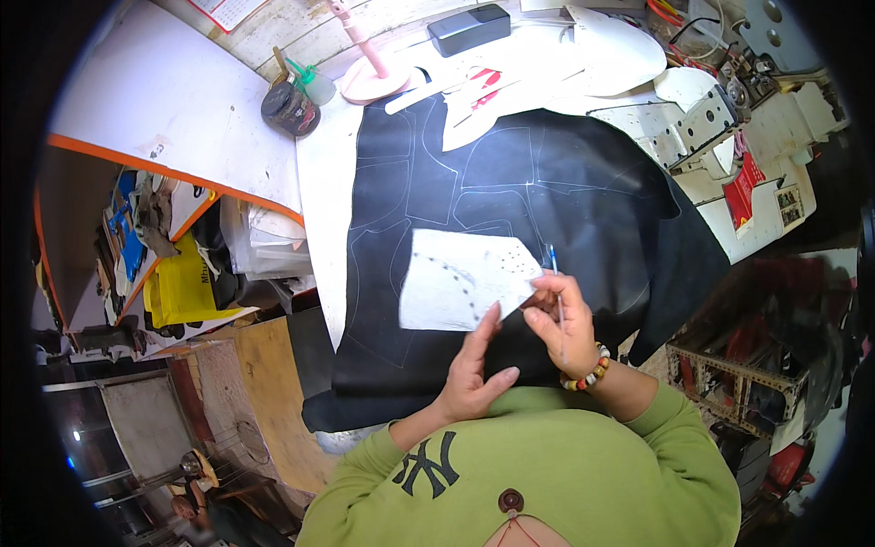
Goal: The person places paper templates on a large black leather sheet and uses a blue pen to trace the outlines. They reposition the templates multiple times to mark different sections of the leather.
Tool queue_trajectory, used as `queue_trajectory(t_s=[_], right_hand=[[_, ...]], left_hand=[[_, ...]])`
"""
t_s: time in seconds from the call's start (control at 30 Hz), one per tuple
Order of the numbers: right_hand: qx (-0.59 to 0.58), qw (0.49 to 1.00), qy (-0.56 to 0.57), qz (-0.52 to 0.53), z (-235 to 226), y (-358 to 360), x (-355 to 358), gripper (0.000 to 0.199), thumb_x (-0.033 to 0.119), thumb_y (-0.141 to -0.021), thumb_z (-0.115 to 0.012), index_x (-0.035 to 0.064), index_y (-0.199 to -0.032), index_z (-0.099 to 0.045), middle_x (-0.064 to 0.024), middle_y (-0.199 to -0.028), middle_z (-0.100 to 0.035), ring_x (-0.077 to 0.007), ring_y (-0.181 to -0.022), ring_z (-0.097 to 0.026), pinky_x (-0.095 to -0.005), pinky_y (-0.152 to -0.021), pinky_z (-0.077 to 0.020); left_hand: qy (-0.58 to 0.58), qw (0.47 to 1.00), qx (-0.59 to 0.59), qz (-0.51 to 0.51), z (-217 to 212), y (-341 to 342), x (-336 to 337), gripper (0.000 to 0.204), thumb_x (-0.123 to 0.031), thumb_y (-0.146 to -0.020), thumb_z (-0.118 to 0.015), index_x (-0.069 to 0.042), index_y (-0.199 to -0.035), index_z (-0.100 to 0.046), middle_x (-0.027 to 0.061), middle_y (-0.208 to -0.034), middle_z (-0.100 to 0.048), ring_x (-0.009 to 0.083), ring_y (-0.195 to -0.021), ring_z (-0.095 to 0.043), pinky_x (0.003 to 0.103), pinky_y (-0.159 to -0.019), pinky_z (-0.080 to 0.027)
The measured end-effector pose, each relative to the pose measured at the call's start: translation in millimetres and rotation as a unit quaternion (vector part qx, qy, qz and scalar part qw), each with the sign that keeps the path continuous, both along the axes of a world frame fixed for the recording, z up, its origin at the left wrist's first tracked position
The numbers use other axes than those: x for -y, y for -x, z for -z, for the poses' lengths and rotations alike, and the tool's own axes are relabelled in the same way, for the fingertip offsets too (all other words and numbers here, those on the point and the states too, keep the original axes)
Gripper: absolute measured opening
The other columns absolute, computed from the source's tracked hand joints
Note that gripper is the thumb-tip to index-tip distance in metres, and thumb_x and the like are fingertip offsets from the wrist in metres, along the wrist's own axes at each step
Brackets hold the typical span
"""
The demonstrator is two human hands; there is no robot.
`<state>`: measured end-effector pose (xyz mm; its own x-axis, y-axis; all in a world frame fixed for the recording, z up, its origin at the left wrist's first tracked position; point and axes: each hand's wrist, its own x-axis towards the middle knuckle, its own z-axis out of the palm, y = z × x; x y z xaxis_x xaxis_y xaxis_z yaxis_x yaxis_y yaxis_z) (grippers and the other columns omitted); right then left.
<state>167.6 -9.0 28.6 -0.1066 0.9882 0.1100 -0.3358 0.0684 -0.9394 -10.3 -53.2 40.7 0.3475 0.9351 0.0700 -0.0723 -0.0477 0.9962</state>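
A white pattern piece (456, 283) with rows of dark dots lies over a large black sheet (510, 210), which looks like leather. Thin pale outlines of shapes are drawn across the sheet. My right hand (567, 333) holds a slim pen (553, 259) with a blue tip end, pointing away from me. Its fingertips also meet the right edge of the pattern piece; whether they pinch it I cannot tell. At the lower edge of the piece, the fingertips of my left hand (472, 372) touch it. The left fingers are stretched out and the thumb stands apart.
Beyond the sheet are white paper pieces (529, 87), a pink stand (375, 80), and a black box (468, 29). A dark jar (291, 109) and a green-capped bottle (315, 86) stand at the far left. A sewing machine (729, 109) occupies the right. Shelves with a yellow bag (182, 283) are at left.
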Motion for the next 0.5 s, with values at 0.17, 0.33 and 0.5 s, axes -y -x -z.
queue_trajectory(t_s=[0.17, 0.33, 0.5], right_hand=[[0.013, 0.998, 0.047, 0.048, -4, -9, -4, 0.022, -0.003, -0.094, -0.058, 0.0017, -0.113, -0.05, -0.0033, -0.093, -0.054, -0.0089, -0.081, -0.057, -0.0237, -0.074, -0.0499], [0.027, 0.989, 0.048, 0.139, -11, -30, -20, 0.016, -0.006, -0.09, -0.055, 0.0021, -0.104, -0.053, -0.0039, -0.087, -0.054, -0.0107, -0.068, -0.058, -0.0243, -0.065, -0.0499], [0.038, 0.97, -0.004, 0.24, -19, -70, -46, 0.016, -0.004, -0.089, -0.054, 0.0022, -0.103, -0.053, -0.0056, -0.088, -0.055, -0.0119, -0.066, -0.058, -0.0253, -0.062, -0.0497]], left_hand=[[0.039, 0.993, 0.008, 0.109, -1, -1, -6, 0.079, -0.009, -0.091, -0.065, 0.002, -0.155, -0.02, 0.0191, -0.155, -0.035, 0.0253, -0.143, -0.035, 0.036, -0.116, -0.028], [-0.018, 0.993, -0.027, 0.114, -5, 2, -3, 0.056, -0.005, -0.09, -0.062, -0.002, -0.143, -0.044, 0.0166, -0.137, -0.055, 0.029, -0.124, -0.055, 0.038, -0.105, -0.043], [-0.148, 0.977, -0.156, -0.011, -7, 16, -2, 0.008, -0.004, -0.083, -0.067, -0.002, -0.09, -0.068, 0.0105, -0.078, -0.065, 0.0275, -0.07, -0.064, 0.036, -0.062, -0.05]])
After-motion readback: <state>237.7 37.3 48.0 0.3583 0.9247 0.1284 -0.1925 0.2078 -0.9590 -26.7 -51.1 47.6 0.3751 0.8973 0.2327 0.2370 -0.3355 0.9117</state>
